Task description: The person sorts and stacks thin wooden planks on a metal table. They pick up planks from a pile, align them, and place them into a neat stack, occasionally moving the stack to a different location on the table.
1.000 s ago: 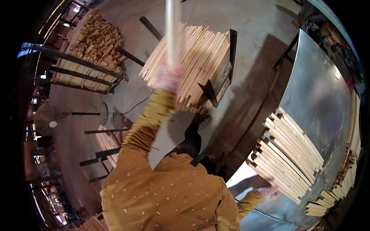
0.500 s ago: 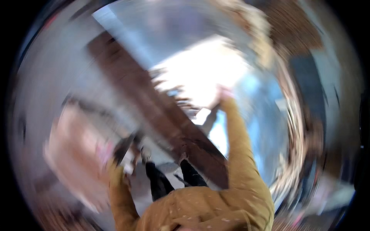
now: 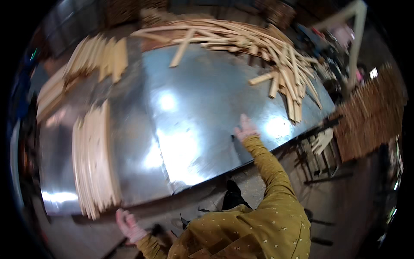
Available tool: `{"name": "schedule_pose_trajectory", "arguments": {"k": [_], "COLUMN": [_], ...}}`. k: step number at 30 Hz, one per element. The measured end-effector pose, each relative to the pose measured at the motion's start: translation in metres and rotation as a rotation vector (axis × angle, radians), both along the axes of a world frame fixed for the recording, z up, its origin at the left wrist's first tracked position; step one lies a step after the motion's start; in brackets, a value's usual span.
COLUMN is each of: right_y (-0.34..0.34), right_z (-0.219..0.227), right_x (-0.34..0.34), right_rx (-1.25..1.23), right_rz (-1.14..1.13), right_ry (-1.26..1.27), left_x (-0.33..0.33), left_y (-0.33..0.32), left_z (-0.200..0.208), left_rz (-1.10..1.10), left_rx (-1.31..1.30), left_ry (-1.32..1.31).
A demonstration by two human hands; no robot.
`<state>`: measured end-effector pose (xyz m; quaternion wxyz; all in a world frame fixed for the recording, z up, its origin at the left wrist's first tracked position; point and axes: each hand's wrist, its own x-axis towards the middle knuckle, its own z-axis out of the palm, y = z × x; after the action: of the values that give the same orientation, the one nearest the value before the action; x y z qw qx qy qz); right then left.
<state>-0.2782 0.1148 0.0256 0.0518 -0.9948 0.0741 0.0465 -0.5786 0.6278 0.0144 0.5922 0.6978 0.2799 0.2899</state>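
Steel-grey bench (image 3: pixel 215 103), head view: pale wooden strips (image 3: pixel 92 159) lie side by side at the left of the frame, probably laid parallel so they keep together; the loose pile (image 3: pixel 290 84) at upper right lies crosswise, apparently unsorted. My right hand (image 3: pixel 246 128), fingers apart, holds nothing; whether it touches the bench I cannot tell. My left hand (image 3: pixel 130 226), lower left, empty, fingers loosely parted, is just beside the strips' near ends.

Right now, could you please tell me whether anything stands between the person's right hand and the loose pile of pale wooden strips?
Nothing visible does: only the shiny blue-grey metal tabletop lies between the right hand and the loose pile of pale wooden strips.
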Motion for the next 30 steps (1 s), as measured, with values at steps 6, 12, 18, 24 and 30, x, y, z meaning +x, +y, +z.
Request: {"name": "schedule_pose_trajectory", "arguments": {"k": [6, 12, 18, 24, 30], "right_y": [-0.294, -0.592, -0.522, -0.505, -0.418], "right_z": [0.016, -0.082, -0.043, -0.077, -0.015], "right_x": [0.119, 0.141, 0.242, 0.207, 0.281], "right_rx": [-0.1, 0.213, 0.846, 0.815, 0.394], "right_rz": [-0.599, -1.067, -0.665, -0.443, -0.213], "right_ry": [-0.311, -0.467, -0.239, 0.022, -0.53], "left_x": [0.282, 0.558, 0.71, 0.828, 0.824], "left_y": [-0.179, -0.265, -0.253, -0.29, -0.272], "left_z": [-0.013, -0.025, -0.014, -0.02, -0.025], "left_rz": [-0.476, -0.661, -0.389, -0.227, -0.385], "left_rx": [0.517, 1.031, 1.192, 1.115, 0.708], "left_ry": [0.316, 0.607, 0.767, 1.082, 0.961]}}
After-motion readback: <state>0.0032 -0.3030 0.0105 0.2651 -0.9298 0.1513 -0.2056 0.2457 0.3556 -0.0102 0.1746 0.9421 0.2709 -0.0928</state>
